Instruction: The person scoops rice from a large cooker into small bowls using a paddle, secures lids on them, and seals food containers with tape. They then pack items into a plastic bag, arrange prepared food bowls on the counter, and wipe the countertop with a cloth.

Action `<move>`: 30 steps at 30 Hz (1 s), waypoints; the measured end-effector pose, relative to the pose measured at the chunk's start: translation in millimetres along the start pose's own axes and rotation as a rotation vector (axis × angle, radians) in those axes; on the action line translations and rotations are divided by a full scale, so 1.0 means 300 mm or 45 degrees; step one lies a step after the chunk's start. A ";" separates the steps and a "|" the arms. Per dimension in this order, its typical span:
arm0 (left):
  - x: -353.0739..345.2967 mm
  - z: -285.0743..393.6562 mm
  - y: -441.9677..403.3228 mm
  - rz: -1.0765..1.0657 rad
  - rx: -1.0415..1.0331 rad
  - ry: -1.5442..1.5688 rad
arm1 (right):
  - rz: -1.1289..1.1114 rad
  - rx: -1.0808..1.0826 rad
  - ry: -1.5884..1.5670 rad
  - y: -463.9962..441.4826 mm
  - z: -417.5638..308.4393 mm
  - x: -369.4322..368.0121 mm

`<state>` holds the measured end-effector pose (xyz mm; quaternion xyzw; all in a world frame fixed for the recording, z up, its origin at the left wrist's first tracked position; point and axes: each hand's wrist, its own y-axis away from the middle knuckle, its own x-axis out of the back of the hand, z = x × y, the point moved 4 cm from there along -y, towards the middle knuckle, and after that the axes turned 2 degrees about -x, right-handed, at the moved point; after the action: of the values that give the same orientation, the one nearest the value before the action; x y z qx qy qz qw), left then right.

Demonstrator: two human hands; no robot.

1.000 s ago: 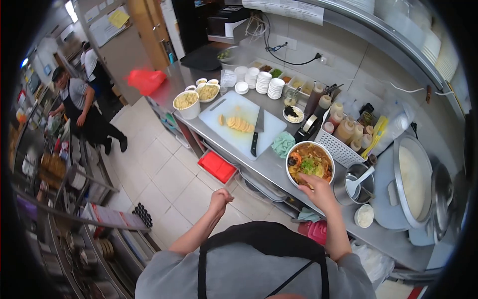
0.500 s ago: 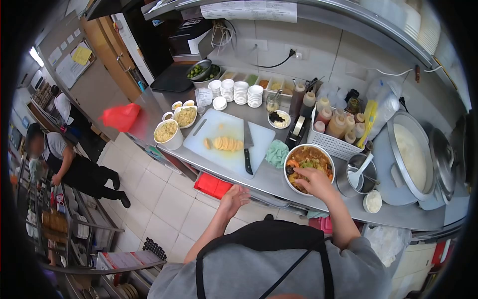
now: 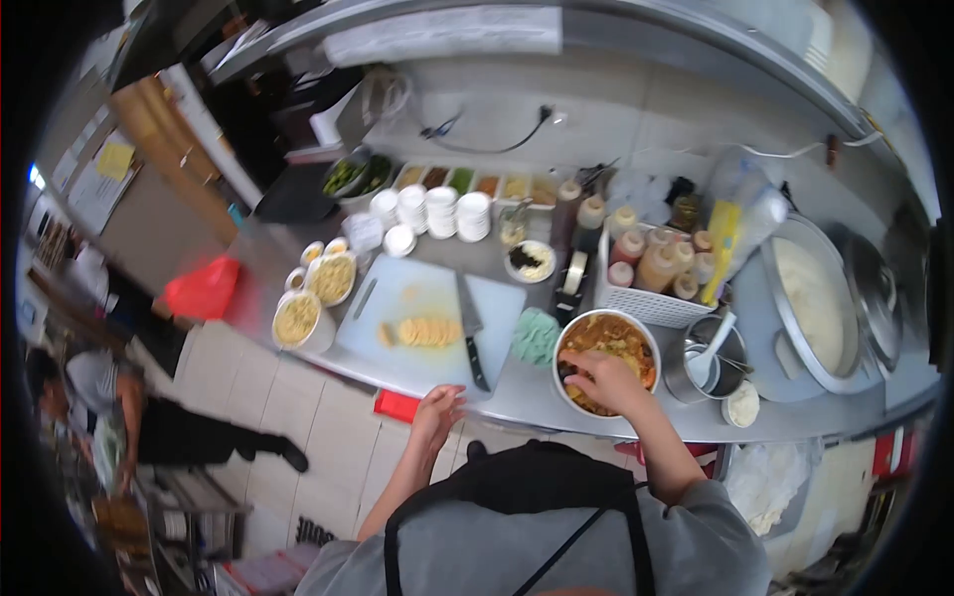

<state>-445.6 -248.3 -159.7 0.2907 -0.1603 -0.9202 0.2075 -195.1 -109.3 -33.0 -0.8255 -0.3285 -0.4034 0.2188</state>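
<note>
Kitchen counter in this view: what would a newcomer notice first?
Probably the big white bowl of food near the counter's front edge, with the right hand at its contents. To its left, a large knife lies on a pale cutting board beside yellow slices. A bright red bag stands out at the far left.

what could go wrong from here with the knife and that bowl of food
The knife lies unsheathed on the cutting board, its handle toward the person, so the left hand, close by, might knock it. The right hand is bare in the bowl of food, which could contaminate it. The bowl sits near the counter's front edge, so a push might tip it.
</note>
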 end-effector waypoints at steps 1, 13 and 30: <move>0.001 0.005 -0.022 -0.063 0.010 0.074 | 0.018 -0.037 0.000 0.001 -0.002 0.038; -0.247 0.395 -0.208 -0.624 -0.206 -0.149 | 0.920 -0.030 0.828 0.093 -0.230 0.851; -0.815 0.030 -0.107 -0.390 -0.333 -0.057 | 1.809 0.057 0.928 -0.040 0.069 2.356</move>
<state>-278.2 -102.9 -51.7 0.2617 0.0021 -0.9602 0.0975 131.3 170.5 528.5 -0.6489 0.3602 -0.4054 0.5337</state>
